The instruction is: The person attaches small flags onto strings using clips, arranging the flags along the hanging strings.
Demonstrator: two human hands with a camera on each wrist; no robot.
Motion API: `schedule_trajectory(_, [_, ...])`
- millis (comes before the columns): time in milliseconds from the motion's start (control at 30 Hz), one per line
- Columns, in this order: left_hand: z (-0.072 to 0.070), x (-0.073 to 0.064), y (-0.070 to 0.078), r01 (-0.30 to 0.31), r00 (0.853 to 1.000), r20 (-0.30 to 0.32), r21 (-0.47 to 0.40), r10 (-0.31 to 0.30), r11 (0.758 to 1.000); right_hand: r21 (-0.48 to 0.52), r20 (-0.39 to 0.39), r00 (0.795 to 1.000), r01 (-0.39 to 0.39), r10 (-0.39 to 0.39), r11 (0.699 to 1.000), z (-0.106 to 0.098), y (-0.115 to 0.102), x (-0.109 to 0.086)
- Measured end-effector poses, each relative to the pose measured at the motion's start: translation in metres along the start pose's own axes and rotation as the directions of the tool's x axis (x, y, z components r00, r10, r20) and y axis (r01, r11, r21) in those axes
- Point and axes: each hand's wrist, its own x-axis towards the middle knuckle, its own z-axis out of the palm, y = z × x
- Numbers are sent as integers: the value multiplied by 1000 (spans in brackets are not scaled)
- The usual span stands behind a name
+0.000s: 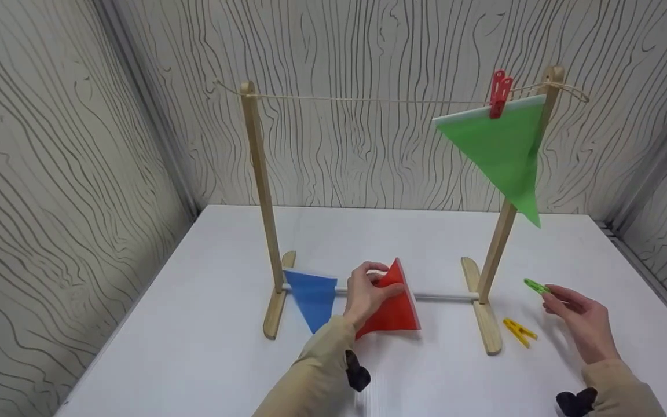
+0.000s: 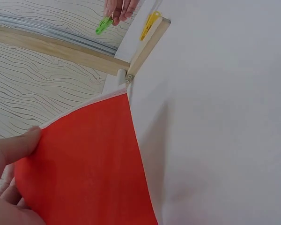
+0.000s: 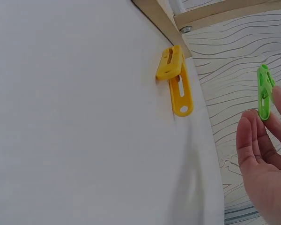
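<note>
My left hand (image 1: 365,295) pinches a red pennant (image 1: 394,313) by its edge between thumb and fingers. In the left wrist view the red pennant (image 2: 89,164) hangs from that grip, its white-edged side uppermost. Over at the right, my right hand (image 1: 585,318) holds a green clothespin (image 1: 536,286) between thumb and fingertips, raised above the table. A yellow clothespin (image 1: 520,332) lies on the table to the left of the right hand, beside the stand's foot. In the right wrist view the green clothespin (image 3: 264,91) points upward from the fingers.
A wooden stand (image 1: 261,174) with two posts carries a string (image 1: 356,99) across the top. From the string's right end hangs a green pennant (image 1: 501,147), held by a red clothespin (image 1: 499,95). A blue pennant (image 1: 313,298) lies by the left foot, over the white crossbar (image 1: 446,296).
</note>
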Motion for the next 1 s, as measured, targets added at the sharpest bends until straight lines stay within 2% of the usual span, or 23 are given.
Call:
schedule_trajectory(67, [-1,0,2,-8,1000,0,-18,8,1000,68,1,1000,12,-12,998,1,-3,0])
schedule_trajectory(167, [-2,1,5,-9,1000,-2,-36,9,999,112,3,1000,16,-17,994,3,-7,0])
schedule_trajectory(400, [-5,3,16,-12,1000,-14,-71,11,997,133,34,999,23,-27,991,5,-17,-2])
schedule_trajectory(600, [-6,2,24,-15,1000,-29,-99,13,995,194,20,998,50,-55,980,8,-27,0])
schedule_trajectory(800, [-9,2,29,-61,997,-51,-117,55,991,284,16,993,104,-113,953,13,-37,-1])
schedule_trajectory(900, [-11,2,32,-99,994,-54,-139,92,985,363,7,987,149,-162,920,17,-43,-2])
schedule_trajectory(1000, [-14,2,37,-117,992,-63,-156,108,981,456,5,977,188,-213,870,20,-49,-3])
